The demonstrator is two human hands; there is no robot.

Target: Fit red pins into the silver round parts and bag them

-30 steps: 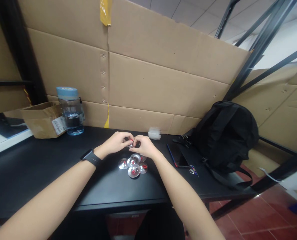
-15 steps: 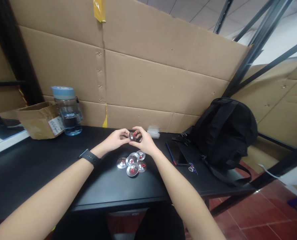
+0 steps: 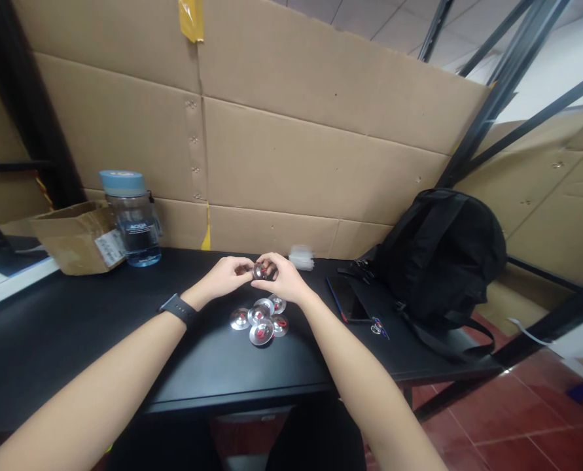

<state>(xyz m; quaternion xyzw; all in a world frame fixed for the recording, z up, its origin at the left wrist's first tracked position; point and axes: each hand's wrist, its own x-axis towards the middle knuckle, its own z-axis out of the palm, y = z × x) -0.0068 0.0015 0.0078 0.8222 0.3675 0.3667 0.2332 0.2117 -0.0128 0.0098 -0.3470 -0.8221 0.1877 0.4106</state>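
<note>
Above the far part of the table, both hands come together at a small finger cymbal point(image 3: 258, 271), a shiny metal disc with a red loop. My right hand point(image 3: 282, 280) is closed round it from the right, fingertips curled behind and beside the disc. My left hand point(image 3: 226, 277) pinches at its left edge; its fingertips are partly hidden, with a bit of red near them. On the table below lies a loose pile of several finger cymbals point(image 3: 261, 331), overlapping, with red loops at their centres.
A blue-lidded water bottle point(image 3: 137, 226) and an open cardboard box point(image 3: 68, 242) stand at the left. Small clear plastic bags point(image 3: 301, 258) lie behind my right hand. To the right are a phone point(image 3: 349, 299), keys point(image 3: 379, 328) and a black backpack point(image 3: 443, 261). Cardboard point(image 3: 291, 163) walls the back.
My right fingers have curled in closer round the finger cymbal, and its red loop now sits lower. Both hands stay in nearly the same place; the pile is unchanged.
</note>
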